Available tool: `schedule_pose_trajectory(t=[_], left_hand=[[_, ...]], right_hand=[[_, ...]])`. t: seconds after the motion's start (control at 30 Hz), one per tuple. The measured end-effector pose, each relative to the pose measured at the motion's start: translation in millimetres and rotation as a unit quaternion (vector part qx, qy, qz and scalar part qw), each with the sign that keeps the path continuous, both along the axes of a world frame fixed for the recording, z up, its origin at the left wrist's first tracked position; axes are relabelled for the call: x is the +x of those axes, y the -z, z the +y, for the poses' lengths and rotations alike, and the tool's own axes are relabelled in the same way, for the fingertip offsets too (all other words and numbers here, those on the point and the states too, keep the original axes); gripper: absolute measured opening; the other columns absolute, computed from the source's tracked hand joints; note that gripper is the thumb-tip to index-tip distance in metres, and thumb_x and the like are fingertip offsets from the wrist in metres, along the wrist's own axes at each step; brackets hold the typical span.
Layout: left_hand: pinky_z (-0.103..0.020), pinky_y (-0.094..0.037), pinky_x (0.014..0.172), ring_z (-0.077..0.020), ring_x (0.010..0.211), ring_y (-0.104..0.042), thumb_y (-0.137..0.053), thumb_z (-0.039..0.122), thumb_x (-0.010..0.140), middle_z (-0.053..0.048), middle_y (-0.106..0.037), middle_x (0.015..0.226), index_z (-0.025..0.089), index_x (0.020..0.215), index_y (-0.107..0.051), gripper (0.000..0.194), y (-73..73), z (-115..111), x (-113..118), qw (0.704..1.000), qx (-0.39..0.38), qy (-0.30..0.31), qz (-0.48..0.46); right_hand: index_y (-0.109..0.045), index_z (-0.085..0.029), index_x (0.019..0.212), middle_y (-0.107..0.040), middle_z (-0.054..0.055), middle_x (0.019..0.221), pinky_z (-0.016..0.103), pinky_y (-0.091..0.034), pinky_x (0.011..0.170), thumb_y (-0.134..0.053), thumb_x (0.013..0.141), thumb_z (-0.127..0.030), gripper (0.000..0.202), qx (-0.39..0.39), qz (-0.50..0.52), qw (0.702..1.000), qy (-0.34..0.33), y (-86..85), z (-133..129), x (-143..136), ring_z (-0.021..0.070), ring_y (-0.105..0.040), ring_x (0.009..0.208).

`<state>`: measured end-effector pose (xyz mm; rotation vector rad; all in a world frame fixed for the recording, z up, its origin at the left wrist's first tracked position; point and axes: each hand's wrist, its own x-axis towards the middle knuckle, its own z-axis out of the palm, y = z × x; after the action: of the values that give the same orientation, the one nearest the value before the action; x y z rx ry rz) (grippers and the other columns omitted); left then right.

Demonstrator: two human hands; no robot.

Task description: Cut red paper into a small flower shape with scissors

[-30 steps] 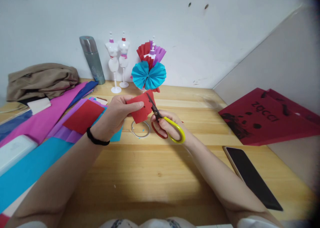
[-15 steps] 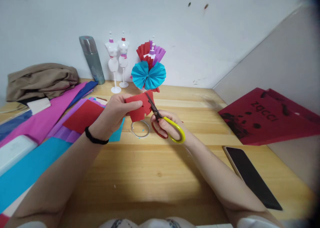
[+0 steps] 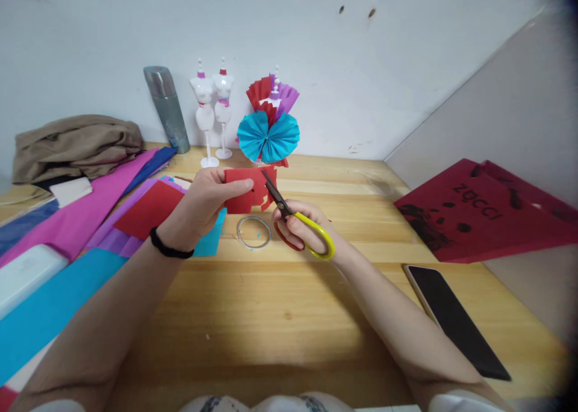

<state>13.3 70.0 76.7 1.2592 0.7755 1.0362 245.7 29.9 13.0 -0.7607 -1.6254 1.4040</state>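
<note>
My left hand [image 3: 212, 198] pinches a piece of red paper [image 3: 239, 202] by its left side, thumb lying on top. The paper's right side has ragged cut edges. Scissors [image 3: 311, 231] with one yellow and one red handle are in my right hand [image 3: 298, 222], fingers through the loops. Their dark blades lie across the right part of the paper and look nearly closed. Beneath the paper a thin silver ring [image 3: 253, 246] rests on the wooden table [image 3: 280, 315], with tiny blue scraps in it.
Behind stand two white mannequin forms [image 3: 205, 108] and one dressed in folded paper with a blue bow [image 3: 268, 136]. A flask [image 3: 166, 108], brown cloth [image 3: 76, 147] and coloured sheets [image 3: 85, 279] are at left. A red bag [image 3: 487, 210] and a phone [image 3: 456, 318] lie right.
My left hand has shifted slightly left and turned the red paper to a more level angle. The scissors have stayed almost in place.
</note>
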Motion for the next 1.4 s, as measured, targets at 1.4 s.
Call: schedule_pose_trajectory(t=[1.4], left_hand=[[-0.029, -0.049, 0.057, -0.0164, 0.059, -0.062, -0.097, 0.043, 0.068, -0.006, -0.075, 0.067, 0.016, 0.070, -0.079, 0.032, -1.9, 1.0, -2.1, 1.000, 0.018, -0.003, -0.016]], right_hand=[[-0.063, -0.022, 0.101, -0.045, -0.012, 0.055, 0.022, -0.021, 0.038, -0.077, 0.094, -0.076, 0.057, -0.013, -0.008, 1.000, 0.003, -4.1, -1.1, 1.7, 0.0063, -0.031, 0.038]])
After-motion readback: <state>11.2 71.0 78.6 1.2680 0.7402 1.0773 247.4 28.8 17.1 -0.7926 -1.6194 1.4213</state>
